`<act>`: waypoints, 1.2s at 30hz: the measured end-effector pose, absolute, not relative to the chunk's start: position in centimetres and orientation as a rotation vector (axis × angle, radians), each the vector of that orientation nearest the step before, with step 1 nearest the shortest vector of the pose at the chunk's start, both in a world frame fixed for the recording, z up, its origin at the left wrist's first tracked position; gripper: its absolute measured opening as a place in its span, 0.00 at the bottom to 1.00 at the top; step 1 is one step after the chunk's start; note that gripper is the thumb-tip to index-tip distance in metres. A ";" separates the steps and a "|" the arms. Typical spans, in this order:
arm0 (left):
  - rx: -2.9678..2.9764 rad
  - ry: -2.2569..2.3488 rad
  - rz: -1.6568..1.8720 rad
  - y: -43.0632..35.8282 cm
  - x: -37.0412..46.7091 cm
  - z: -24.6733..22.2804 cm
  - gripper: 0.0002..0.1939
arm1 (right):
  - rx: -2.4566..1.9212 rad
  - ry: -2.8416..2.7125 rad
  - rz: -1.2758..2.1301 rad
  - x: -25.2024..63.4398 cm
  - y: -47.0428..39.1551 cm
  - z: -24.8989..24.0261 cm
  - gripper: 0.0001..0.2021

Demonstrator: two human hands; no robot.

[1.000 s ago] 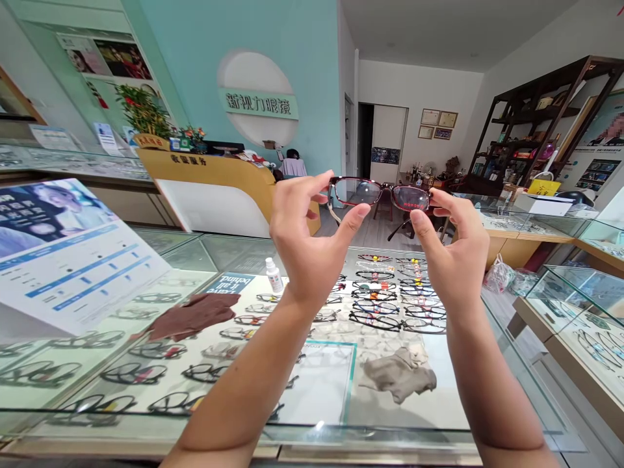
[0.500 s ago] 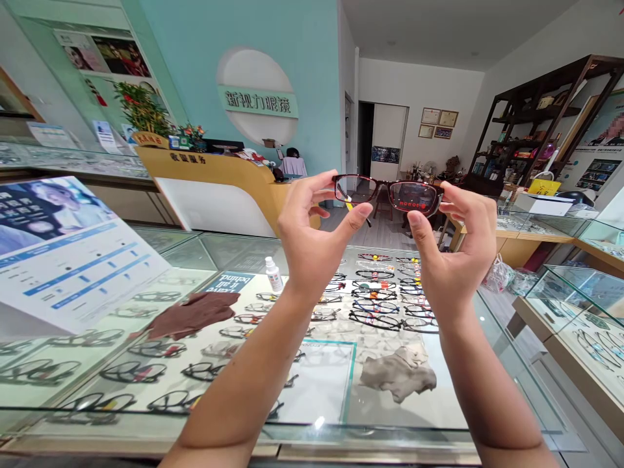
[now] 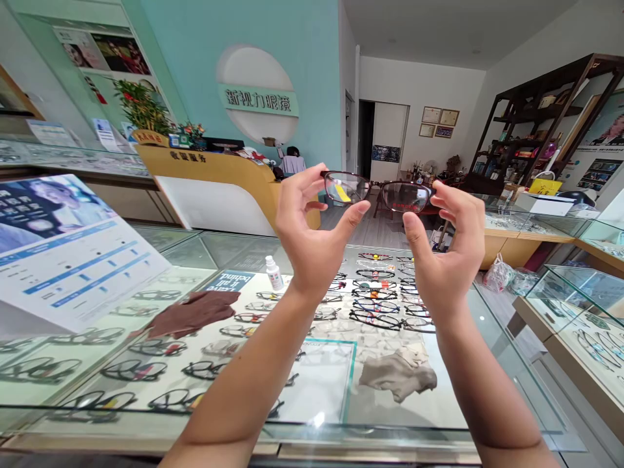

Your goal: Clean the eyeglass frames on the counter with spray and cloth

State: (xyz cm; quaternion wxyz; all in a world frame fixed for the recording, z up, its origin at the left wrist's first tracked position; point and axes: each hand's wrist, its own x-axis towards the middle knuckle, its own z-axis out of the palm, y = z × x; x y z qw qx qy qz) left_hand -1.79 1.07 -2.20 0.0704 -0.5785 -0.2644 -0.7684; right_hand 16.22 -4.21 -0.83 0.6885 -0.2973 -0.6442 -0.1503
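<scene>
A pair of dark-framed eyeglasses (image 3: 375, 184) is held up in the air above the glass counter. My left hand (image 3: 312, 227) pinches the frame at its left outer corner, thumb below the lens. At the opposite corner my right hand (image 3: 446, 247) grips it the same way. A yellow tag shows through the left lens, and red lettering marks the right one. Below my right hand, a crumpled grey cloth (image 3: 398, 376) lies on the counter top. To the left of my forearm are a brown cloth (image 3: 195, 313) and a small white bottle (image 3: 273, 273).
The glass display counter (image 3: 331, 434) holds rows of eyeglasses (image 3: 374, 305). A printed tent card (image 3: 82, 260) stands at the left. Beyond is a yellow reception desk (image 3: 209, 179); another glass case (image 3: 580, 325) stands to the right.
Both hands have shifted slightly left with the eyeglasses, my right hand also a little lower. The eyeglasses have turned a bit, and the yellow tag shows more fully through the left lens.
</scene>
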 end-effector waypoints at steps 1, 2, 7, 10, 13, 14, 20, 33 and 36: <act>-1.693 -0.805 -2.291 1.0 -1.8 -2.2 0.39 | -0.680 -1.444 -0.286 16.2 -4.1 -0.8 0.19; -1.655 -0.812 -2.271 0.9 -1.8 -2.3 0.39 | -0.692 -1.447 -0.235 16.2 -4.0 -0.8 0.18; -1.558 -0.791 -2.230 0.2 -1.5 -2.0 0.38 | -0.679 -1.464 -0.050 16.4 -3.5 -1.0 0.19; -1.535 -0.811 -2.227 0.2 -1.3 -2.0 0.37 | -0.664 -1.456 0.008 16.5 -3.4 -1.0 0.19; -1.550 -0.816 -2.249 0.4 -1.0 -2.1 0.37 | -0.657 -1.444 0.041 16.5 -3.5 -0.9 0.18; -1.564 -0.811 -2.262 0.4 -1.0 -2.1 0.37 | -0.654 -1.442 0.044 16.4 -3.6 -0.8 0.18; -1.677 -0.782 -2.380 1.0 -0.8 -2.2 0.35 | -0.676 -1.466 -0.037 16.4 -3.8 -0.7 0.18; -1.591 -0.938 -2.388 0.9 -0.9 -2.3 0.34 | -0.688 -1.437 0.085 16.3 -3.3 -1.0 0.16; -1.517 -0.912 -2.321 0.6 -0.9 -2.2 0.33 | -0.700 -1.426 0.148 16.4 -2.9 -1.0 0.15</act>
